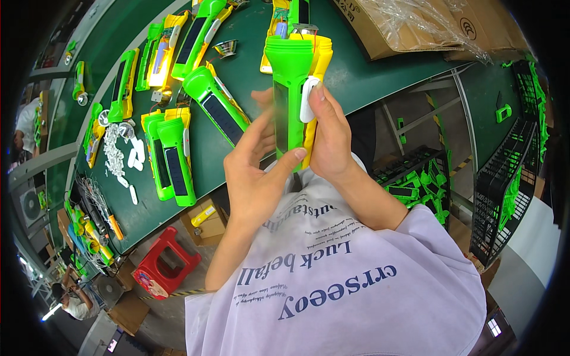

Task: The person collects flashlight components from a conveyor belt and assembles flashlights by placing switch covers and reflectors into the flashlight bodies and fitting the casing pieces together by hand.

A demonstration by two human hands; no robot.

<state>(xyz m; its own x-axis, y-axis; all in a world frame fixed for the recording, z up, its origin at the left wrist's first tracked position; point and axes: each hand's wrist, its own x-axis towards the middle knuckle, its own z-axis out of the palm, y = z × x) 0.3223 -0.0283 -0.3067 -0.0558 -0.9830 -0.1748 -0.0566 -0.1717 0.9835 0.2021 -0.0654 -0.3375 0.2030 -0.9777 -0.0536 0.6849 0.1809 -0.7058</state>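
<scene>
A green and yellow flashlight is held upright in front of my chest, its wide head pointing away from me. My left hand is closed around its left side and lower end, with the thumb across the green shell. My right hand grips the yellow right side, and its thumb presses on a white oval piece against the shell. Several similar flashlights lie just beyond, including one with a dark panel on the green table. Part of my left fingers is hidden behind the flashlight.
White small parts are heaped on the table at left. A cardboard box with clear plastic stands far right. Black crates of green parts stand at right. A red stool is at lower left.
</scene>
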